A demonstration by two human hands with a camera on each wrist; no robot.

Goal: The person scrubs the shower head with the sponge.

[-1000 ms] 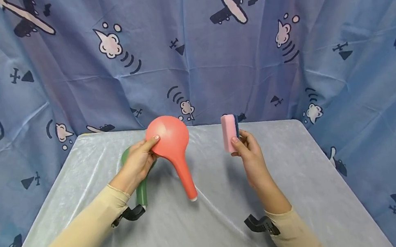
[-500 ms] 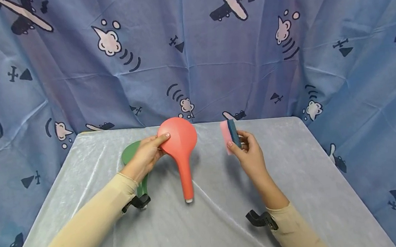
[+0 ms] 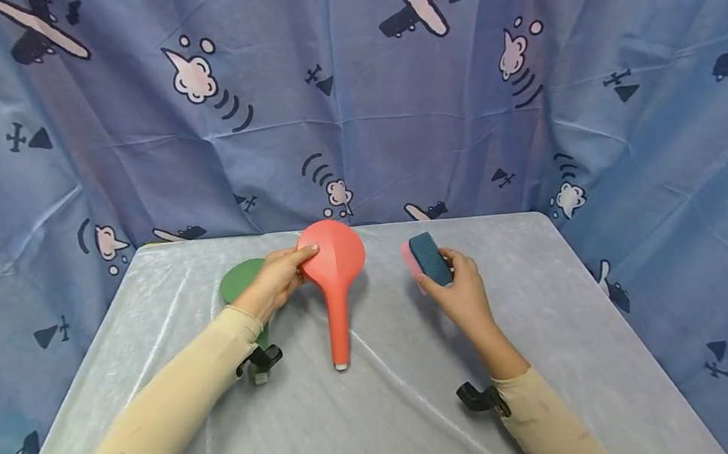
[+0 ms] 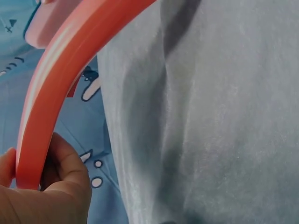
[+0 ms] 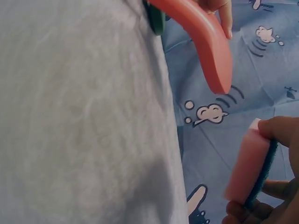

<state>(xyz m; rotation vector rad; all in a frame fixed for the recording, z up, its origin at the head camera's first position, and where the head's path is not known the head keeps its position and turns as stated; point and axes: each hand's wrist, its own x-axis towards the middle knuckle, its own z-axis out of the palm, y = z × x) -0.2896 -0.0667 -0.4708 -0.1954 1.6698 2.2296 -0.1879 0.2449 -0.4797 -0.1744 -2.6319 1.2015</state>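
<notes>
In the head view, my left hand (image 3: 277, 274) pinches the rim of a red handheld shower head (image 3: 333, 261), thumb on top. Its handle points toward me and ends in a whitish tip. My right hand (image 3: 464, 294) holds a sponge (image 3: 431, 258), pink with a dark blue-green scouring side, between thumb and fingers. Both things are held above the table, apart from each other. The right wrist view shows the sponge (image 5: 250, 168) edge-on. The left wrist view shows the curved side of the shower head (image 4: 60, 79).
A green shower head (image 3: 241, 278) of similar shape lies on the table at the left, partly hidden by my left hand and wrist. Pale grey cloth covers the table (image 3: 388, 421). A blue curtain (image 3: 347, 93) with printed planes hangs behind and at both sides.
My left hand has moved right with the red shower head, whose handle has swung left to point toward me. The sponge has turned, showing its blue-green side, and tilted slightly lower.
</notes>
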